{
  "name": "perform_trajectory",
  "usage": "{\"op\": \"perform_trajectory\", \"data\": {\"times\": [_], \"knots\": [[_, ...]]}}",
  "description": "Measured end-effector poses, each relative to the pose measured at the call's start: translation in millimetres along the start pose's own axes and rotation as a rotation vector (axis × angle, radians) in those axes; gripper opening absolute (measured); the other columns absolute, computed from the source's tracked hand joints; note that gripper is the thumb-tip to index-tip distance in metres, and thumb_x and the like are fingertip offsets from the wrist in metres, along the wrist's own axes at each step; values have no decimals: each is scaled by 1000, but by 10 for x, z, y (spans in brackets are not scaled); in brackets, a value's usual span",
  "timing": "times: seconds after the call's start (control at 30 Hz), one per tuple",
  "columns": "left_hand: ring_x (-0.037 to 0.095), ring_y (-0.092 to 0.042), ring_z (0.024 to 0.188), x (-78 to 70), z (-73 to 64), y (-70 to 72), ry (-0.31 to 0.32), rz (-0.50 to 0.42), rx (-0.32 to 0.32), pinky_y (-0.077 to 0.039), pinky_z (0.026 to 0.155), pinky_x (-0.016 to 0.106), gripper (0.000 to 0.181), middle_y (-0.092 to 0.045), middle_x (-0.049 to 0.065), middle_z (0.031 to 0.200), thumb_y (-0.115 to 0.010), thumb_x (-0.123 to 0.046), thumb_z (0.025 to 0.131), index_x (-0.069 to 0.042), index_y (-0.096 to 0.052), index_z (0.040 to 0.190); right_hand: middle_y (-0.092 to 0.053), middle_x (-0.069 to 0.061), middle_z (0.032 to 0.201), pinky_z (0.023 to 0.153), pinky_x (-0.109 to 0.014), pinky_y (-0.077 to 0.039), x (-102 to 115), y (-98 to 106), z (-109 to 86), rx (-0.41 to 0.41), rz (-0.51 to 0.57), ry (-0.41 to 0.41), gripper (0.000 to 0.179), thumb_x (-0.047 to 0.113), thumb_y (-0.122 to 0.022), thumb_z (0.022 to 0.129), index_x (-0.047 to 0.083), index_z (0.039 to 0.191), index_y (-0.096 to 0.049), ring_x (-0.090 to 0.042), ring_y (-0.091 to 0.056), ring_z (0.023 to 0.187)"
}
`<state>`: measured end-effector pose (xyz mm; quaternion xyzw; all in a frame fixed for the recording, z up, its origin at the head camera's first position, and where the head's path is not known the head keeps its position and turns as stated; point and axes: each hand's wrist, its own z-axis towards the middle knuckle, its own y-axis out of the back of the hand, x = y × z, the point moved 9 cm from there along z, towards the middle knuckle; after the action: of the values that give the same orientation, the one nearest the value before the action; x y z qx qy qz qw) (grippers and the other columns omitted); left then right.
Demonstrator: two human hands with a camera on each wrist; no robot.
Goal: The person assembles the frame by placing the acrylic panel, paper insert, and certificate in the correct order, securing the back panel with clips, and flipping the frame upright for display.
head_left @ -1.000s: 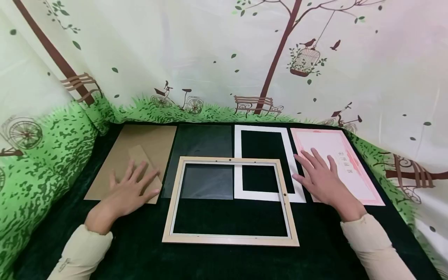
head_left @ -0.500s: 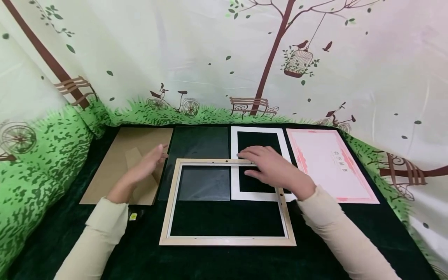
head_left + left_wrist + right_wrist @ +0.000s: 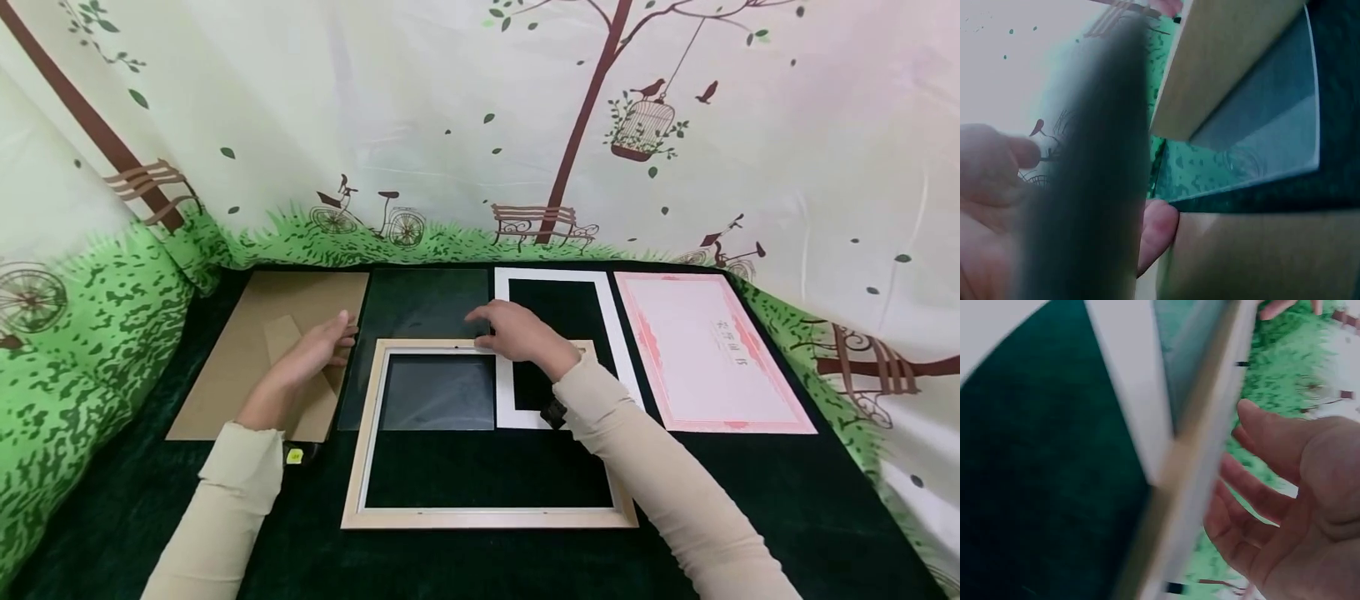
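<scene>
My left hand (image 3: 313,346) is turned on its side over the right part of a brown backing board (image 3: 225,367), which has a stand flap (image 3: 281,337) on it. Its fingers reach the edge of a clear sheet (image 3: 427,300). In the left wrist view a dark blurred band hides part of this hand. My right hand (image 3: 517,329) hovers at the top bar of a light wooden picture frame (image 3: 480,518), fingers loosely bent with a gap between thumb and fingertips. Beneath the right forearm lie the frame's right bar and part of a white mat (image 3: 521,273).
A pink-bordered paper (image 3: 720,358) lies at the right end of the row. Dark green cloth (image 3: 420,567) covers the table. A printed curtain (image 3: 420,108) hangs behind and along both sides. The frame overlaps the clear sheet and the mat.
My right hand has left the pink-bordered paper and moved left to the frame's top bar. My left hand has lifted from lying flat on the board, turned sideways and shifted right.
</scene>
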<state>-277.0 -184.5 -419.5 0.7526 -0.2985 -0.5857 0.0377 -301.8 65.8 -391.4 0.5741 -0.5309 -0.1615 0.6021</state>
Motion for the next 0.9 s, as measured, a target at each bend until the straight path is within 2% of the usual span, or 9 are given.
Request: {"op": "perform_trajectory", "data": {"times": [0.07, 0.2, 0.3, 0.37, 0.5, 0.6, 0.7, 0.8, 0.9], "knots": [[51, -27, 145, 16, 6, -28, 23, 11, 16, -29, 116, 61, 79, -18, 31, 161, -11, -56, 105, 3, -8, 158, -57, -9, 139, 100, -43, -48, -94, -45, 40, 2, 19, -52, 44, 25, -64, 98, 16, 140, -58, -27, -54, 127], [50, -25, 145, 45, 14, -34, 32, -33, 23, -33, 113, 57, 78, -18, 29, 162, -11, -55, 106, 3, -7, 158, -56, -8, 143, 108, -47, -40, -252, -74, 78, 2, 12, -166, 53, 36, -66, 96, 19, 144, -53, -30, -46, 132], [43, -29, 144, 69, 20, -4, 34, -136, 6, -43, 101, 41, 76, -18, 25, 164, -13, -54, 106, 1, -8, 158, -53, -6, 147, 112, -52, -32, -319, -51, 65, -5, -8, -231, 56, 42, -66, 94, 20, 144, -54, -32, -40, 137], [35, -38, 134, 93, 21, 17, 48, -220, -5, -42, 89, 31, 75, -19, 22, 164, -15, -54, 106, 0, -10, 159, -51, -3, 150, 112, -51, -31, -330, -49, 46, 8, -27, -242, 55, 45, -65, 94, 22, 143, -55, -32, -39, 140], [17, -43, 115, 135, 28, 64, 68, -430, -10, -38, 79, 26, 75, -20, 20, 164, -21, -55, 105, -4, -11, 159, -46, 3, 155, 106, -48, -33, -308, -55, 20, 37, -86, -215, 53, 48, -59, 97, 23, 144, -55, -32, -38, 142], [14, -43, 119, 142, 17, 101, 66, -576, 4, -40, 85, 26, 74, -21, 21, 162, -24, -53, 106, -5, -9, 160, -45, 4, 155, 97, -45, -33, -283, -57, 28, 40, -123, -189, 54, 49, -57, 97, 24, 145, -53, -33, -40, 141], [24, -37, 137, 131, 0, 124, 61, -686, 34, -39, 101, 27, 71, -17, 21, 163, -26, -49, 108, -6, -5, 160, -45, 3, 155, 95, -44, -33, -290, -64, 41, 41, -129, -186, 54, 49, -57, 97, 24, 145, -53, -33, -40, 141], [29, -22, 151, 102, -15, 137, 52, -764, 68, -26, 120, 34, 70, -8, 22, 166, -27, -47, 108, -8, -3, 161, -45, 3, 156, 97, -44, -32, -308, -70, 44, 42, -119, -193, 54, 49, -57, 97, 24, 145, -52, -33, -38, 143], [32, -10, 155, 97, -17, 141, 47, -857, 105, -11, 127, 39, 70, 0, 23, 166, -30, -45, 108, -12, 1, 161, -44, 3, 156, 99, -46, -32, -317, -73, 39, 42, -112, -193, 55, 49, -57, 97, 24, 145, -52, -33, -37, 144]]}}
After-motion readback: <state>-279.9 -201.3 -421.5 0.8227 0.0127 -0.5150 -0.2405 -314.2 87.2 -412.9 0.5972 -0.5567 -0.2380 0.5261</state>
